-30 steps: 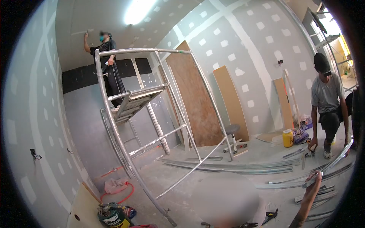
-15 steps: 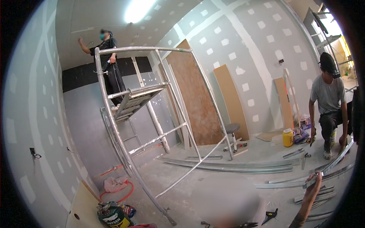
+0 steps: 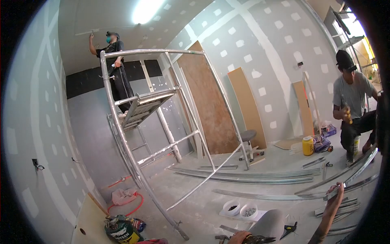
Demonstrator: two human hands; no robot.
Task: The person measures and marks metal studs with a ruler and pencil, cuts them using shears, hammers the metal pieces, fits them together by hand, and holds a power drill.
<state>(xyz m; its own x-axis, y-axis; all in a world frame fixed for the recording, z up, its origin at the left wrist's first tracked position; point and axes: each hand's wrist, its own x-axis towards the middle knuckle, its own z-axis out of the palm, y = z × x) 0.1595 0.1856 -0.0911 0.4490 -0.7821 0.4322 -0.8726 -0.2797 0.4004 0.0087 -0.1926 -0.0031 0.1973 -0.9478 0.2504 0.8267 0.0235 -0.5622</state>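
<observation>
Metal strip (image 3: 362,167): held up off the floor at its near end; run out in a curve (wide lens) toward a kneeling co-worker (image 3: 353,97) at the right edge.
Right hand (image 3: 335,194): closed around the strip's near end, fingers wrapped, a short end left projecting past the grip.
Left hand (image 3: 239,237): seen low at the bottom edge, beside dark-jawed pliers (image 3: 262,240); partly cut off, so how far it is closed, and whether the pliers are gripped, cannot be told.
Co-worker's lower hand (image 3: 367,146): placed near the strip's far end; contact cannot be made out.
Co-worker's raised hand: occupied by a yellow-handled tool (image 3: 348,116).
Strip, step in hand: judged to be steadying or positioning, one end being kept up by the right hand.
Strip, next move: judged to call for a firm near-end grip and for both ends to be managed together, since a long, thin piece could swing or flex.
Short strips (image 3: 343,208): stacked on the floor, just beyond the right forearm.
Long strips (image 3: 243,179): laid side by side across the floor, ahead.
White tubs (image 3: 226,211): two, set beside the knee (image 3: 273,223); dark small pieces contained in one, pale in the other.
Black tool (image 3: 289,231): laid on the floor between knee and right forearm.
</observation>
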